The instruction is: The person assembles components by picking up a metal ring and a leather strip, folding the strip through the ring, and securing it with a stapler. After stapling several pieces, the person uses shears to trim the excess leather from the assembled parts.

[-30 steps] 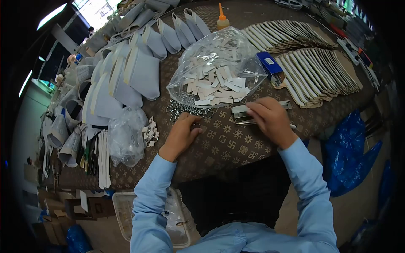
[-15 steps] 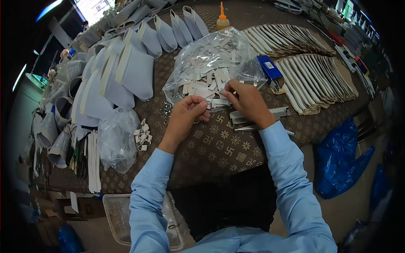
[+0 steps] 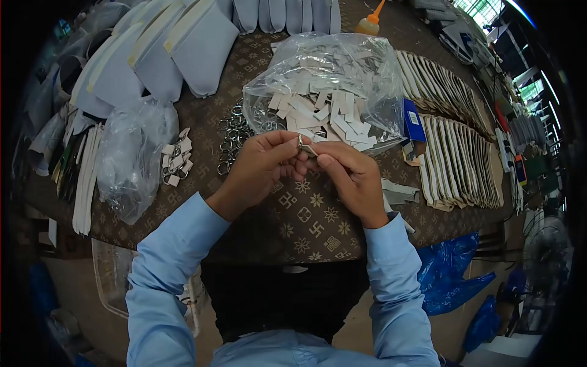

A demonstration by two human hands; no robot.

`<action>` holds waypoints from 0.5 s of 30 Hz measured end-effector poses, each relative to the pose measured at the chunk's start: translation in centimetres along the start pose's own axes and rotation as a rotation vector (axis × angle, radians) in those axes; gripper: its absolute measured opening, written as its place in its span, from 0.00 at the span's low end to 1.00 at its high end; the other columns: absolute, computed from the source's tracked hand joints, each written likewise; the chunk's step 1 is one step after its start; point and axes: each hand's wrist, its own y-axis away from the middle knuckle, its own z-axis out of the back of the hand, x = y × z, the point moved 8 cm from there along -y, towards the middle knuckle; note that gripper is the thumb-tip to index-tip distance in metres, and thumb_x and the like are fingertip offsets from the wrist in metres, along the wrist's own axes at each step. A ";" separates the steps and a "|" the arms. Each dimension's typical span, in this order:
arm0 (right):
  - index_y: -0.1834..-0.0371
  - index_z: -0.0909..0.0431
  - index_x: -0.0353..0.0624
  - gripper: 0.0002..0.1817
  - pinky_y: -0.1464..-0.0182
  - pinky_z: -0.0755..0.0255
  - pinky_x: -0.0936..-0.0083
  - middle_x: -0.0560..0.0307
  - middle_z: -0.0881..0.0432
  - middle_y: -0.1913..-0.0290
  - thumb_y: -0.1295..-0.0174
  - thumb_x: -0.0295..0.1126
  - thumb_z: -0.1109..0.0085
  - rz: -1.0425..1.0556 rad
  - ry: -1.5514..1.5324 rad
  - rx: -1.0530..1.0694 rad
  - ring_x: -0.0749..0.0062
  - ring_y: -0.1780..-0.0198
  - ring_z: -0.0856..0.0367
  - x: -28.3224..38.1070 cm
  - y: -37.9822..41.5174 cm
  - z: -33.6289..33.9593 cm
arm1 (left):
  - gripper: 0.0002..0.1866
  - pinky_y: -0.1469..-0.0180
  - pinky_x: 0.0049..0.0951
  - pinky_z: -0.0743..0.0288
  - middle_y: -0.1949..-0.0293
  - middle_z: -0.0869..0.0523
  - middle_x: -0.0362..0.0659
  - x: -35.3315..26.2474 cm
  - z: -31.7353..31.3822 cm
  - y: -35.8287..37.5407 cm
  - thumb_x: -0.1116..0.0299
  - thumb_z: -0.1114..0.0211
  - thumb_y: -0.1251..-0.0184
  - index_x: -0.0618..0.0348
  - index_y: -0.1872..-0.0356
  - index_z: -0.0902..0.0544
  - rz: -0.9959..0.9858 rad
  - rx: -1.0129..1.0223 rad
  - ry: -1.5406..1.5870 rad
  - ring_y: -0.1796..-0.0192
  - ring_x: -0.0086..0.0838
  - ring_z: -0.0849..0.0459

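Observation:
My left hand [image 3: 260, 165] pinches a small metal ring [image 3: 300, 142] between thumb and forefinger. Close against it, my right hand [image 3: 351, 177] grips a short pale strip [image 3: 310, 149], whose end meets the ring; whether it passes through is hidden by my fingers. Just beyond both hands lies a clear plastic bag [image 3: 269, 85] with many loose pale strips [image 3: 333, 113] at its mouth. Loose metal rings [image 3: 232, 137] are heaped beyond my left wrist. Farther left is a small pile of rings with pale tabs on them [image 3: 177, 160].
Grey-white shaped panels [image 3: 202, 52] stand at the back left, near a crumpled clear bag [image 3: 134, 159]. Rows of folded strips [image 3: 458, 159] lie right, beside a blue box [image 3: 414, 125]. An orange-tipped bottle [image 3: 369, 23] stands behind. A blue plastic bag [image 3: 452, 278] hangs below the table's right edge.
My right hand has come away from the loose strips and met my left hand, bringing a strip to the ring. The camera view has shifted.

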 end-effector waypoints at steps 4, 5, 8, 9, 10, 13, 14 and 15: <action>0.59 0.21 0.32 0.07 0.65 0.25 0.85 0.53 0.17 0.64 0.40 0.21 0.42 -0.346 -0.311 0.005 0.78 0.66 0.18 -1.9 0.6 -0.1 | 0.11 0.66 0.19 0.25 0.69 0.18 0.41 -0.2 -0.2 0.2 0.71 0.44 0.31 0.65 0.53 0.21 -0.004 0.014 -0.014 0.70 0.21 0.20; 0.58 0.22 0.31 0.08 0.66 0.25 0.85 0.52 0.17 0.65 0.40 0.21 0.42 -0.382 -0.336 0.012 0.78 0.68 0.18 -2.0 0.6 0.1 | 0.11 0.66 0.19 0.25 0.69 0.18 0.41 -0.2 -0.4 0.2 0.71 0.44 0.31 0.65 0.53 0.21 -0.001 0.017 -0.012 0.70 0.21 0.20; 0.58 0.22 0.29 0.10 0.68 0.24 0.85 0.51 0.17 0.67 0.41 0.22 0.41 -0.450 -0.425 0.003 0.77 0.71 0.18 -2.8 0.9 0.2 | 0.11 0.68 0.17 0.26 0.70 0.18 0.39 -1.0 -0.4 0.4 0.71 0.41 0.34 0.64 0.54 0.20 -0.071 -0.050 -0.165 0.71 0.19 0.20; 0.57 0.23 0.29 0.10 0.70 0.24 0.85 0.51 0.17 0.68 0.41 0.22 0.40 -0.475 -0.494 -0.009 0.77 0.73 0.18 -3.0 0.9 0.1 | 0.10 0.69 0.17 0.26 0.70 0.18 0.39 -1.2 -0.4 0.4 0.71 0.40 0.34 0.64 0.54 0.20 -0.087 -0.056 -0.168 0.71 0.18 0.20; 0.57 0.23 0.29 0.10 0.70 0.24 0.85 0.51 0.17 0.68 0.41 0.22 0.40 -0.472 -0.498 -0.010 0.77 0.73 0.18 -3.1 1.0 0.1 | 0.10 0.69 0.16 0.26 0.71 0.18 0.38 -1.3 -0.4 0.6 0.72 0.39 0.35 0.64 0.55 0.19 -0.103 -0.062 -0.173 0.71 0.17 0.20; 0.57 0.23 0.29 0.11 0.71 0.23 0.84 0.51 0.18 0.68 0.42 0.22 0.40 -0.479 -0.596 0.010 0.76 0.74 0.18 -3.3 1.0 0.0 | 0.10 0.69 0.16 0.26 0.70 0.17 0.38 -1.3 -0.2 0.7 0.72 0.40 0.35 0.64 0.55 0.18 -0.116 -0.070 -0.198 0.71 0.17 0.20; 0.58 0.23 0.29 0.10 0.72 0.23 0.84 0.52 0.18 0.69 0.42 0.22 0.40 -0.497 -0.605 0.036 0.76 0.74 0.18 -3.4 1.0 -0.1 | 0.10 0.69 0.16 0.26 0.70 0.17 0.38 -1.2 -0.3 0.7 0.72 0.40 0.35 0.64 0.55 0.18 -0.116 -0.070 -0.200 0.71 0.17 0.20; 0.59 0.23 0.30 0.09 0.72 0.23 0.84 0.52 0.18 0.69 0.42 0.22 0.40 -0.515 -0.614 0.063 0.76 0.74 0.19 -3.5 1.1 -0.3 | 0.10 0.67 0.18 0.26 0.70 0.17 0.39 -1.2 -0.4 0.8 0.73 0.41 0.34 0.65 0.55 0.19 -0.115 -0.061 -0.206 0.71 0.18 0.20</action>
